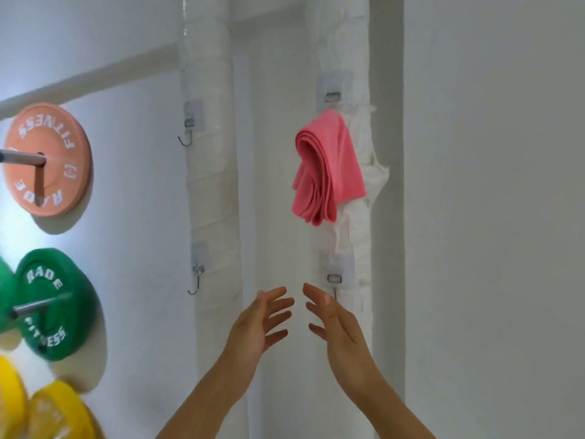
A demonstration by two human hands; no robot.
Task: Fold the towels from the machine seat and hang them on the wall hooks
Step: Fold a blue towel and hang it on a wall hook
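Observation:
A folded pink towel hangs from the upper right wall hook on a white wrapped pipe. Below it, both my hands are raised with fingers spread and hold nothing. My left hand is under the towel to the left; my right hand is just in front of the lower right hook. Neither hand touches the towel. Two bare hooks sit on the left pipe, an upper left hook and a lower left hook.
Weight plates hang on wall pegs at the left: an orange plate, a green plate and yellow plates below. Loose white wrapping bulges from the right pipe behind the towel. A plain white wall fills the right side.

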